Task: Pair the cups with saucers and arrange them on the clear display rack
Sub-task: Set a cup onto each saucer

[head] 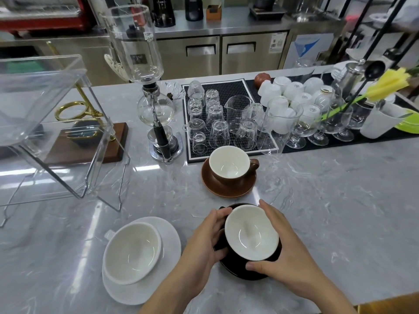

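Note:
A black cup (pixel 251 234) with a white inside sits on a black saucer (pixel 235 268) near the front of the counter. My left hand (pixel 204 243) grips the cup's left side by the handle. My right hand (pixel 283 252) wraps the cup's right side, its thumb on the saucer. A brown cup (pixel 229 165) stands on a brown saucer (pixel 217 189) just behind. A white cup (pixel 132 252) rests on a white saucer (pixel 167 236) to the left. The clear display rack (pixel 56 123) stands at the far left with nothing on its shelves.
A glass siphon brewer (pixel 149 91) stands behind the rack's right edge. A black mat (pixel 226 91) holds several upturned glasses and a pitcher. Several white cups (pixel 292 91) and stemmed glasses sit on the mat at the right. A wooden stand (pixel 95 143) shows through the rack.

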